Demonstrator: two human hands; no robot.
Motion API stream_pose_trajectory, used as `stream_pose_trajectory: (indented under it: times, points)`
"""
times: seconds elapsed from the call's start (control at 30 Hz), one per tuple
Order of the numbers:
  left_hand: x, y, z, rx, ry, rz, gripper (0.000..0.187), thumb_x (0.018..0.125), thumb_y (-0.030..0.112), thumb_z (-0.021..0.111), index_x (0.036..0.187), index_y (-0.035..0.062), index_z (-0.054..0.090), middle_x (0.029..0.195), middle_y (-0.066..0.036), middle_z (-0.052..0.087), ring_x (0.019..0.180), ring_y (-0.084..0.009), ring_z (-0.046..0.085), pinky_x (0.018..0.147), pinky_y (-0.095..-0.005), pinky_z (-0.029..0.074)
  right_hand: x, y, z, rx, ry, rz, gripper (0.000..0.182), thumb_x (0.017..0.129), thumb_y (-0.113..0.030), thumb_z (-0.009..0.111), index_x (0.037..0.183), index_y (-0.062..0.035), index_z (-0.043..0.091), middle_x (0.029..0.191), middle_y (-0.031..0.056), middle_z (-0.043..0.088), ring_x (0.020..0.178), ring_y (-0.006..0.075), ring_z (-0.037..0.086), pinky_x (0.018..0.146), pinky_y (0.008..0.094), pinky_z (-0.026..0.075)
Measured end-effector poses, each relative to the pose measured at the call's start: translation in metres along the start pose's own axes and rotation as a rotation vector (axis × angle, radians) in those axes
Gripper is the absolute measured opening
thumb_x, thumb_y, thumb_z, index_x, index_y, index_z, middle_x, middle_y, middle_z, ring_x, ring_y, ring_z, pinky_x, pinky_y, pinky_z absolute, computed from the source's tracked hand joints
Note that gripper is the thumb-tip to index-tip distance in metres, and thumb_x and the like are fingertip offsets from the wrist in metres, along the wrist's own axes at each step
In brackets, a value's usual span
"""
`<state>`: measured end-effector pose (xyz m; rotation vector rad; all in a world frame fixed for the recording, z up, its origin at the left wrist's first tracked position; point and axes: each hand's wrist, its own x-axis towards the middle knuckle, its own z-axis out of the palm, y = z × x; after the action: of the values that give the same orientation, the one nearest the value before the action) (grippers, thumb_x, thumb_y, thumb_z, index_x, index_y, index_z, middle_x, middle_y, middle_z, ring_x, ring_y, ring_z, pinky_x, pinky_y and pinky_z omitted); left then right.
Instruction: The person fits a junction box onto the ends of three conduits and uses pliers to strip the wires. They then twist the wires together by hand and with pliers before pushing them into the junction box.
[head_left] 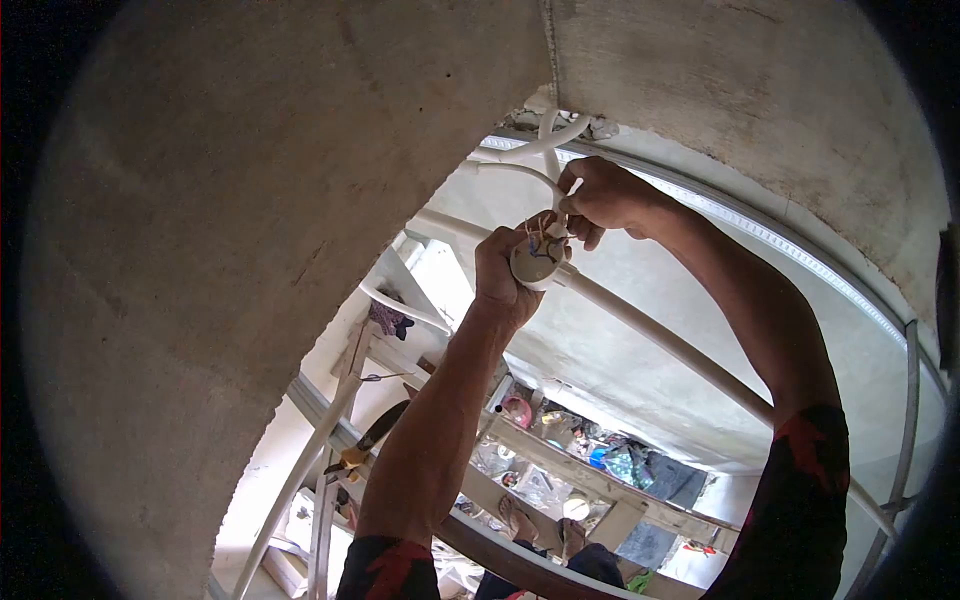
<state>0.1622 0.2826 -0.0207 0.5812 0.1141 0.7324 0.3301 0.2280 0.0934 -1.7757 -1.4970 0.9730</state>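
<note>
A round white junction box [535, 268] with several thin wires [541, 243] coming out of it sits between my hands. My left hand [502, 275] is wrapped round the box from the left and below. On its upper right side, my right hand [600, 205] is closed, thumb and fingers pinched at the end of a white conduit [520, 170] beside the wires. What exactly the fingertips hold is too small to tell. A long white pipe [670, 345] runs from the box down to the right.
Concrete surfaces [230, 200] fill the left and top. Metal and wooden bars [325, 440] stand at the lower left, with yellow-handled pliers [352, 458] on them. Far below, a plank [600, 480], my feet [518, 520] and scattered items show. A curved metal rail [780, 240] spans the right.
</note>
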Motion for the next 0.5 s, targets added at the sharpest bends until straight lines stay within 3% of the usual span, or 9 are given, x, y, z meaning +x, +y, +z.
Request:
stream_pose_trajectory:
  times: [0.2, 0.37, 0.5]
  points:
    - [0.002, -0.001, -0.004, 0.017, -0.043, 0.006, 0.050, 0.082, 0.022, 0.049, 0.121, -0.0072, 0.060, 0.106, -0.020, 0.067, 0.091, -0.0306, 0.068, 0.085, -0.0397, 0.057, 0.000, 0.005, 0.002, 0.058, 0.003, 0.029, 0.013, 0.101, -0.003, 0.055, 0.111, 0.0053, 0.057, 0.085, 0.0152, 0.070, 0.069, 0.0183, 0.070, 0.057, 0.0312, 0.063]
    - [-0.005, -0.003, 0.007, 0.016, 0.056, 0.013, 0.044, 0.087, 0.020, 0.043, 0.115, -0.0078, 0.063, 0.105, -0.019, 0.069, 0.087, -0.0286, 0.067, 0.083, -0.0381, 0.057, -0.004, -0.006, 0.006, -0.276, 0.045, -0.200, 0.011, 0.101, -0.003, 0.057, 0.109, 0.0044, 0.057, 0.085, 0.0142, 0.069, 0.067, 0.0163, 0.068, 0.055, 0.0307, 0.060]
    - [0.003, -0.005, -0.005, 0.065, 0.036, 0.049, 0.044, 0.086, 0.020, 0.046, 0.115, -0.0082, 0.062, 0.104, -0.020, 0.069, 0.090, -0.0298, 0.068, 0.084, -0.0387, 0.057, -0.002, 0.003, 0.008, -0.048, 0.053, -0.061, 0.010, 0.102, -0.004, 0.055, 0.108, 0.0042, 0.057, 0.084, 0.0128, 0.069, 0.066, 0.0148, 0.067, 0.053, 0.0304, 0.058]
